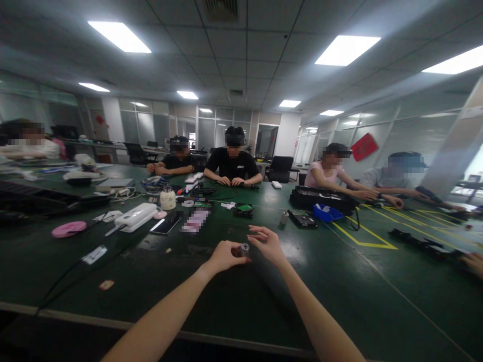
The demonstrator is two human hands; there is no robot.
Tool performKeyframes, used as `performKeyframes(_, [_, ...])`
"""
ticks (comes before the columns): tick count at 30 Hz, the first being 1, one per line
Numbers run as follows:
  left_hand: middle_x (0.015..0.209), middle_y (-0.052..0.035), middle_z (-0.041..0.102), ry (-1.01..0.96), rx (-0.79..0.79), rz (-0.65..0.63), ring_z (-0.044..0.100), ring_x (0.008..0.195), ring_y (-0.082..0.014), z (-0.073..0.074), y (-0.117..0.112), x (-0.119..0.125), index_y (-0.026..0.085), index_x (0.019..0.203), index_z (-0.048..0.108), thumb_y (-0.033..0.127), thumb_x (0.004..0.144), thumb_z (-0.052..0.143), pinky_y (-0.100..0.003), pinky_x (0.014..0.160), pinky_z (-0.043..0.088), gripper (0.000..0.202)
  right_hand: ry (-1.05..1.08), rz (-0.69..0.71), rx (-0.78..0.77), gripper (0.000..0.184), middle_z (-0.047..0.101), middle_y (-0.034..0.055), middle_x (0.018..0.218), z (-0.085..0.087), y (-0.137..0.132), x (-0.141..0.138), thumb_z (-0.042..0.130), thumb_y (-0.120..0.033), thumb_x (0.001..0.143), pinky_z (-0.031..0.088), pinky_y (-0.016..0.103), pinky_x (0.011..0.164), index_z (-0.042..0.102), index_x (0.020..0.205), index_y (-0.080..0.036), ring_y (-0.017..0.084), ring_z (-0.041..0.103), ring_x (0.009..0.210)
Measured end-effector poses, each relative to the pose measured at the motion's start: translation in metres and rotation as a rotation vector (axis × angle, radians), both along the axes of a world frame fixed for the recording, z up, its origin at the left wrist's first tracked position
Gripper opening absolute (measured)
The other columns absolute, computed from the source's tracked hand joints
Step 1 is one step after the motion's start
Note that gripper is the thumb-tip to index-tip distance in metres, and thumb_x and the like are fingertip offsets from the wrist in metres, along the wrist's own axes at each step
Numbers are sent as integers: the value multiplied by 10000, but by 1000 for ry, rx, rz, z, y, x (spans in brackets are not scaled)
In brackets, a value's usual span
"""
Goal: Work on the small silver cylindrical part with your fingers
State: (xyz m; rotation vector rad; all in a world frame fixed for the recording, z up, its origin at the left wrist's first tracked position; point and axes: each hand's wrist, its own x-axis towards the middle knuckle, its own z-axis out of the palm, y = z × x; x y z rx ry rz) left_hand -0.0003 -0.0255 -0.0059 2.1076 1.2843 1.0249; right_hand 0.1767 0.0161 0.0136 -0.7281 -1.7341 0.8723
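My left hand [225, 256] is closed around a small grey metal cylinder [245, 249], with thumb and fingers on its sides. The cylinder stands upright, its round end with a dark centre facing up; whether it rests on the table I cannot tell. Just to its right hovers my right hand [268, 245], fingers curved and apart, holding nothing. A similar small cylinder [284, 217] stands farther back on the right, beside a hard drive [303, 219]. Beyond my hands lies another opened drive with a green board [244, 209].
On the green table [181, 291], a phone [166, 222], white power strip [136, 217], pink ring [69, 229] and patterned jar [168, 198] lie left. A blue tray [327, 213] and black case [323, 199] stand right. Several people sit around.
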Motion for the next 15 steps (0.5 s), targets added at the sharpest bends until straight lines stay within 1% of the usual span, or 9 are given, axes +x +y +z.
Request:
performKeyframes(3, [715,-23,725,-6,-11,18,634,650,-166,-3,2,0,158,822,747,475,652,739,-210,578,409,360,-21,48,10,208,636,120,1166,7,-12,-9,689,-222,696,567,373,758,660,895,-169,218,701,835])
performKeyframes(6, [720,-25,727,19,-17,25,639,646,-170,-4,3,0,151,826,741,488,666,722,-214,571,405,374,-75,51,22,193,652,108,1123,9,-18,-12,682,-207,695,573,356,735,678,883,-168,205,696,817])
performKeyframes(10, [707,-25,724,26,-16,26,640,643,-171,-3,2,-1,145,805,735,492,665,721,-210,556,402,375,-89,57,24,204,663,98,1101,8,-18,-12,673,-184,692,569,358,747,679,894,-166,203,691,827])
performKeyframes(15, [741,-30,733,17,-21,28,640,661,-174,1,-1,-1,153,877,742,461,658,739,-208,558,411,378,-147,69,71,217,688,81,1028,8,-22,-14,640,-159,713,555,363,770,677,927,-167,207,680,862])
